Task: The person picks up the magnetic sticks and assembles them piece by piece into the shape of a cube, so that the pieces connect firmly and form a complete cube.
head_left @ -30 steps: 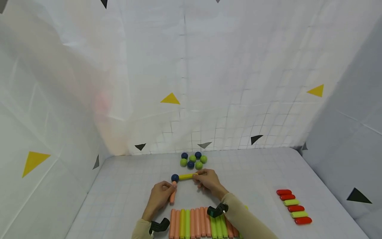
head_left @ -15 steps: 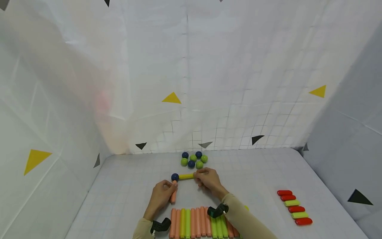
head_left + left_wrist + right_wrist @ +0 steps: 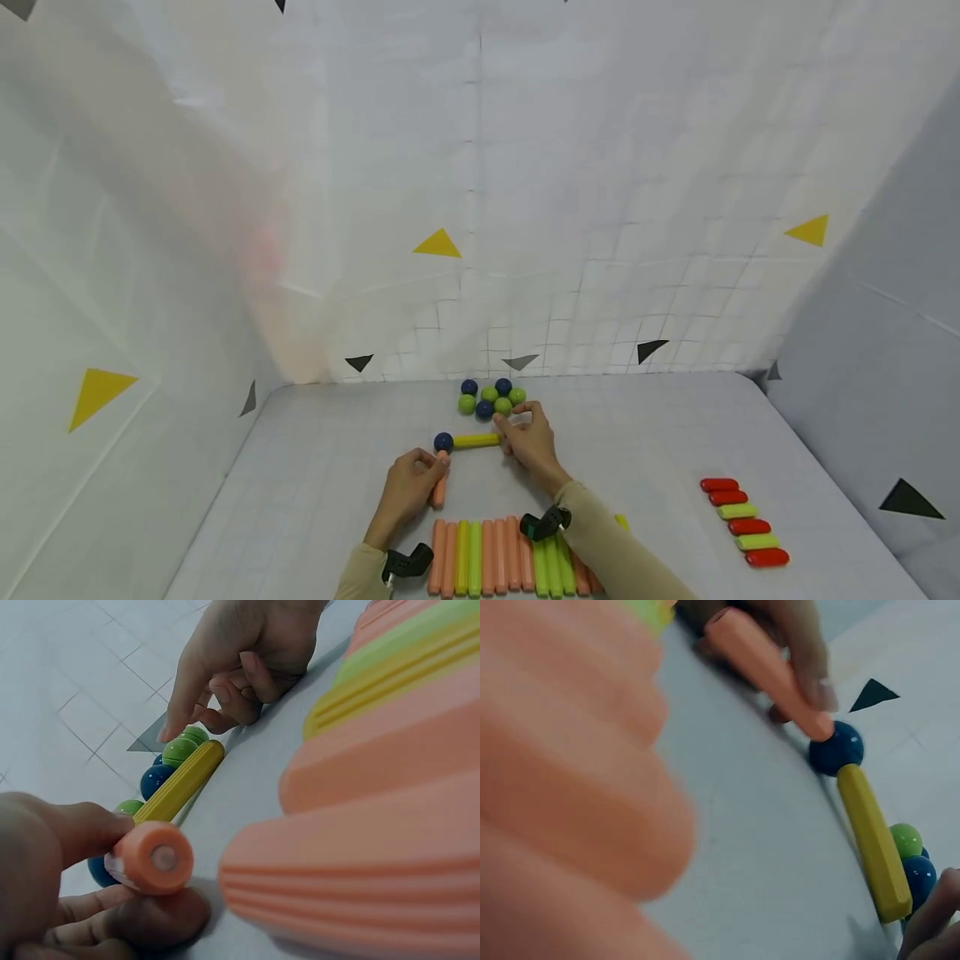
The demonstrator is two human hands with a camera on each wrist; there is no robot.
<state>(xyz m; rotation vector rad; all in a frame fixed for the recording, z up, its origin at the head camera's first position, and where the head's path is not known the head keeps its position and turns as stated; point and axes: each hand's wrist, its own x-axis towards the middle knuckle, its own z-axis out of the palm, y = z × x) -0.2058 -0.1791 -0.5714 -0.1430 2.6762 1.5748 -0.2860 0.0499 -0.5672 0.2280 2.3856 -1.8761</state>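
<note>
My left hand (image 3: 407, 485) pinches a salmon magnetic rod (image 3: 761, 667) between thumb and fingers. The rod's far end meets a dark blue ball (image 3: 837, 748). From that same ball a yellow rod (image 3: 476, 440) extends to the right, no longer held. Just beyond the yellow rod's right end is my right hand (image 3: 534, 443), its thumb and index finger parted beside a green ball (image 3: 503, 407) at the near edge of a cluster. The left wrist view shows its index finger extended toward the green balls (image 3: 180, 752) and the other fingers loosely bent.
Behind the yellow rod, blue and green balls (image 3: 484, 409) sit grouped. Nearer the body lies a row of salmon, yellow and green rods (image 3: 487, 558), partly under the right forearm. Short red and yellow-green pieces (image 3: 748, 527) form a column at the right. White sheeting (image 3: 525, 208) walls the table.
My right hand has let go of the yellow rod and moved up toward the green balls. My left hand stays on the salmon rod.
</note>
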